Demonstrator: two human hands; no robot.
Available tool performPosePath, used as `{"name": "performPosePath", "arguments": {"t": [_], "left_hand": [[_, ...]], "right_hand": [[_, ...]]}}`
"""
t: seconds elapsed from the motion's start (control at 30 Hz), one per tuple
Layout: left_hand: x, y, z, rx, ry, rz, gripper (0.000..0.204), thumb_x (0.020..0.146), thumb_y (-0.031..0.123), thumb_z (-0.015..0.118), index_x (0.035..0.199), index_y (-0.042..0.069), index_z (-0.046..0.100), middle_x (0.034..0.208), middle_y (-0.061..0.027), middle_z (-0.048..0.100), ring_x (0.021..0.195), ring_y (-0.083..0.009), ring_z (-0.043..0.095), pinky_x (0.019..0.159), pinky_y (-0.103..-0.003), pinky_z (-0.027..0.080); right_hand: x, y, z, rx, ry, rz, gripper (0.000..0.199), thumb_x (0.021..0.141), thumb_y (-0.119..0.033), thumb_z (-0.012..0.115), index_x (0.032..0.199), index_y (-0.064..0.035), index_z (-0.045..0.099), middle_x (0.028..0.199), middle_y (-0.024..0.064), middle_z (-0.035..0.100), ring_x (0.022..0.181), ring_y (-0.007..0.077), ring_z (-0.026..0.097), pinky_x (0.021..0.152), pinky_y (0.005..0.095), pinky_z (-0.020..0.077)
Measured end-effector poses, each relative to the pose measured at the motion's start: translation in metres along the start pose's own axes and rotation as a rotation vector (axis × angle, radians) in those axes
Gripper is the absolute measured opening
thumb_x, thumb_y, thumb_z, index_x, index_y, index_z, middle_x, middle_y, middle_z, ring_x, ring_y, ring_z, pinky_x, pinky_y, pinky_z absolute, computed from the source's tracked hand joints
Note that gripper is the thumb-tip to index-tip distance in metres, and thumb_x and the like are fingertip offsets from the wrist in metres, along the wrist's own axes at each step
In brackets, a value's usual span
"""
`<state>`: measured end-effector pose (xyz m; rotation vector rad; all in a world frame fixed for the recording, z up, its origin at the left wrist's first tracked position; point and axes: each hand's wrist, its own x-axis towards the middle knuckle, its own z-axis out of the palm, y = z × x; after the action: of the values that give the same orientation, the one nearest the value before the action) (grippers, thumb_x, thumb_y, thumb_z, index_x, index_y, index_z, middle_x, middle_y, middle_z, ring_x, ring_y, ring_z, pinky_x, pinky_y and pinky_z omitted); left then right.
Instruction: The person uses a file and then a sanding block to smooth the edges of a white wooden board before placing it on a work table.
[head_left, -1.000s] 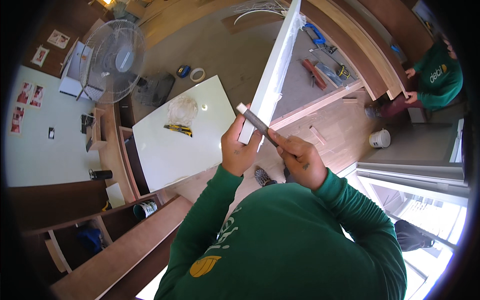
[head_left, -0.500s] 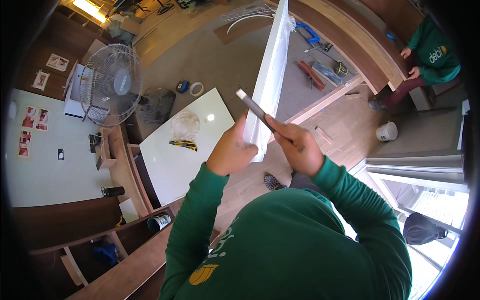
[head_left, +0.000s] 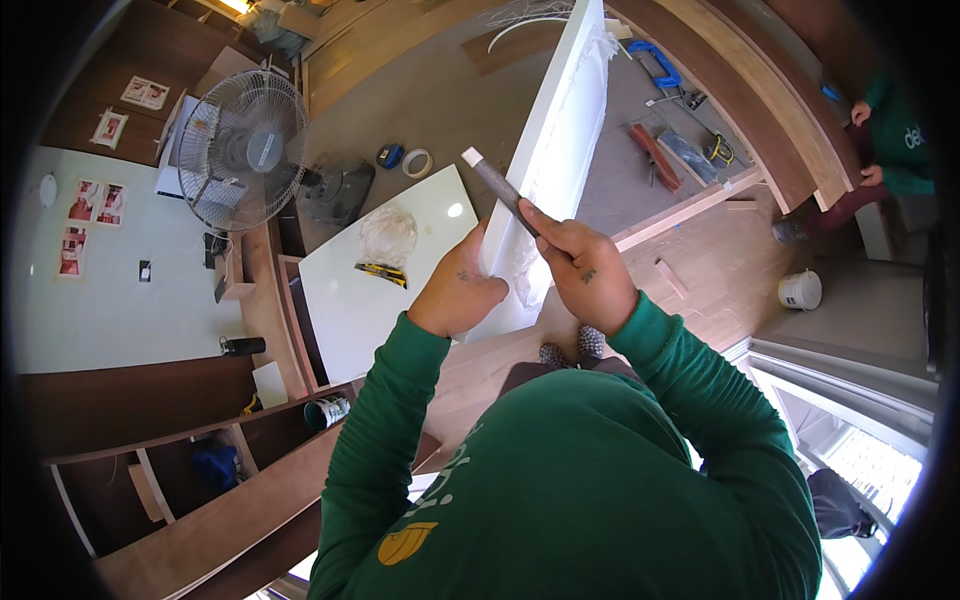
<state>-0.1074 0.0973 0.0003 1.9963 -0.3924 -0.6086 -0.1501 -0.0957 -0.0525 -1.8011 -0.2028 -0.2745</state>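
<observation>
A long white panel [head_left: 541,130] stands on edge in front of me, with thin clear wrap bunched along its right face. My left hand [head_left: 462,291] is closed around the panel's near end, thumb over the edge. In my right hand [head_left: 588,272] is a narrow dark bar like a flat file [head_left: 496,185], pale at its far tip. It slants up and left across the panel's edge. My right fingers are wrapped round its near end, close to the wrap. Whether the bar touches the panel I cannot tell.
Left of me, a white board [head_left: 350,310] bears a yellow-black utility knife [head_left: 381,274] and crumpled wrap [head_left: 388,235]. Beyond are a tape roll [head_left: 417,164], tape measure [head_left: 390,155] and fan [head_left: 245,150]. A blue clamp [head_left: 655,62] and red tool [head_left: 655,155] lie right; another person [head_left: 900,150] sits far right.
My view has shifted, so the surroundings sit farther right. The dark bar and my right hand have moved slightly away from me along the panel, and more of its near end shows.
</observation>
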Motion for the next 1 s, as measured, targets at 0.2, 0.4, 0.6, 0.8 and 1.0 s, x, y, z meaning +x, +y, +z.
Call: {"name": "performPosePath", "arguments": {"t": [0.2, 0.4, 0.6, 0.8, 1.0], "left_hand": [[-0.001, -0.002, 0.007, -0.108, -0.024, -0.098, 0.081, 0.075, -0.004, 0.057, 0.154, -0.001, 0.038, 0.133, -0.0136, 0.06, 0.116, -0.0176, 0.058, 0.096, -0.029, 0.048], [0.0, -0.004, 0.018, -0.088, -0.038, -0.045, 0.083, 0.075, -0.005, 0.057, 0.155, 0.0, 0.035, 0.128, -0.0117, 0.06, 0.11, -0.0159, 0.058, 0.09, -0.029, 0.05], [0.0, 0.01, 0.014, -0.115, -0.077, -0.09, 0.078, 0.079, -0.002, 0.055, 0.154, -0.001, 0.033, 0.131, -0.0231, 0.062, 0.123, -0.0331, 0.062, 0.105, -0.038, 0.048], [-0.003, 0.001, 0.012, -0.109, -0.056, -0.062, 0.083, 0.079, -0.003, 0.053, 0.158, 0.002, 0.03, 0.13, -0.0218, 0.063, 0.122, -0.0313, 0.063, 0.104, -0.038, 0.049], [0.004, -0.014, 0.017, -0.262, -0.062, 0.027, 0.083, 0.079, -0.006, 0.052, 0.159, 0.002, 0.03, 0.137, -0.0207, 0.06, 0.128, -0.0303, 0.06, 0.108, -0.038, 0.046]], "right_hand": [[-0.048, -0.019, -0.021, -0.016, -0.148, 0.044, 0.052, 0.096, 0.002, 0.058, 0.147, -0.0124, 0.059, 0.076, 0.0165, 0.056, 0.067, 0.0304, 0.056, 0.064, 0.0408, 0.0482], [-0.03, -0.025, -0.015, -0.116, -0.1, 0.0, 0.051, 0.096, 0.003, 0.057, 0.144, -0.0115, 0.061, 0.076, 0.0182, 0.057, 0.067, 0.0324, 0.058, 0.065, 0.0416, 0.0488], [-0.026, -0.024, -0.008, -0.11, -0.013, 0.027, 0.048, 0.095, 0.002, 0.06, 0.142, -0.0094, 0.063, 0.075, 0.0186, 0.057, 0.065, 0.0304, 0.057, 0.063, 0.0401, 0.0479], [-0.045, -0.034, -0.013, -0.14, -0.075, 0.106, 0.048, 0.095, 0.005, 0.059, 0.142, -0.0045, 0.062, 0.075, 0.0135, 0.054, 0.069, 0.0214, 0.055, 0.069, 0.0338, 0.0469], [0.007, -0.018, -0.016, -0.148, -0.045, 0.128, 0.046, 0.097, 0.004, 0.059, 0.141, -0.0046, 0.062, 0.086, 0.0171, 0.063, 0.078, 0.0192, 0.059, 0.075, 0.0316, 0.0487]]}}
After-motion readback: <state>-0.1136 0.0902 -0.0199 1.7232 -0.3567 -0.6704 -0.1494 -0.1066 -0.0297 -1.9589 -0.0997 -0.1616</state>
